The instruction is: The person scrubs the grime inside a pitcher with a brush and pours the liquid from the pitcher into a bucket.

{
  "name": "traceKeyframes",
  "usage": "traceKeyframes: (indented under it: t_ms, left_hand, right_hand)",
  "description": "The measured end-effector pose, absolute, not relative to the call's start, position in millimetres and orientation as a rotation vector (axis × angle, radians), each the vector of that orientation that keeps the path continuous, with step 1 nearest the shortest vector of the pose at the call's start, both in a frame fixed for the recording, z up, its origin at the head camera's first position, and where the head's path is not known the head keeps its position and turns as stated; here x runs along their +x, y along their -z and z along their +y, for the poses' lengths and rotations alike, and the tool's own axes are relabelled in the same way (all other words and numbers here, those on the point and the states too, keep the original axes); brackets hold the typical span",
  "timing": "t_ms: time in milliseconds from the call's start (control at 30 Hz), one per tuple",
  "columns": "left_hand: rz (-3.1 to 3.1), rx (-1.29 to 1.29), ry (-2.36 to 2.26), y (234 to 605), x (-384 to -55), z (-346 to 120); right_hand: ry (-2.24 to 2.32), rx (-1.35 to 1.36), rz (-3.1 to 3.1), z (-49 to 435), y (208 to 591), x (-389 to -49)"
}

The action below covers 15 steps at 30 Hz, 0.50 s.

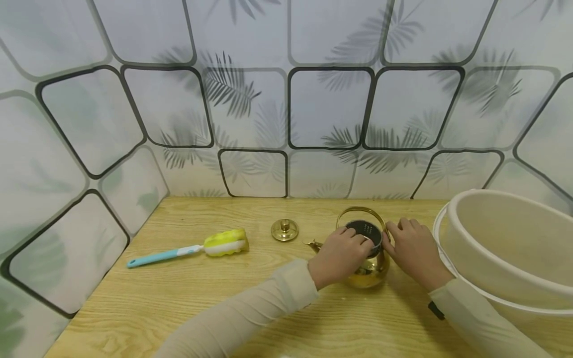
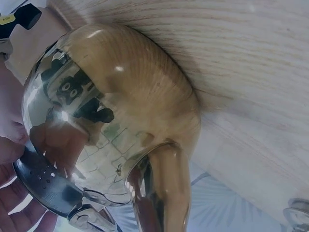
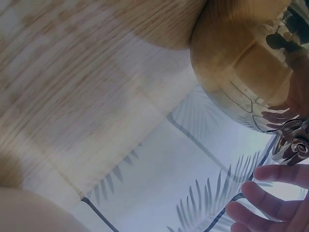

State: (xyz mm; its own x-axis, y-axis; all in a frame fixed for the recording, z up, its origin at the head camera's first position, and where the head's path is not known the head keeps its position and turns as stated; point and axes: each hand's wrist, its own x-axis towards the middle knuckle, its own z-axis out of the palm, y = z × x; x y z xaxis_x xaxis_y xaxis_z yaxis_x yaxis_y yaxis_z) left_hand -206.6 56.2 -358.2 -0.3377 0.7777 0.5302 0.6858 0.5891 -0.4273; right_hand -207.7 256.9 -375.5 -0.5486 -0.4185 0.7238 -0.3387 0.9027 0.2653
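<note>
Sleeves [image 1: 228, 318] nearest; L grip [image 1: 342, 256] pinching strainer [image 1: 368, 229], R grip [image 1: 414, 251] loose @ kettle [image 1: 369, 279] btwn lid [image 1: 284, 229], basin [image 1: 515, 233].

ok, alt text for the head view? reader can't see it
A person's left hand grips the dark strainer at the mouth of a gold kettle on a wood-grain table, the right hand at the arched handle. Left of the kettle lie a gold lid and a yellow-and-white sponge brush; a pale tub stands at the right edge.

kettle [image 1: 368, 279]: partly hidden by left hand [image 1: 343, 254] | tub [image 1: 484, 268] right of kettle: cut off at edge | dark bit [image 1: 435, 311] right of kettle: too hidden to tell
</note>
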Motion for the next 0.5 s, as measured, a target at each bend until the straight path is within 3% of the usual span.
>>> traceKeyframes:
  t_ms: [500]
  left_hand:
    - [-2.089, -1.159, -0.161, 343.4, -205.5, 54.2]
  right_hand:
    - [0.104, 0.546, -2.22, 255.1, 374.7, -203.5]
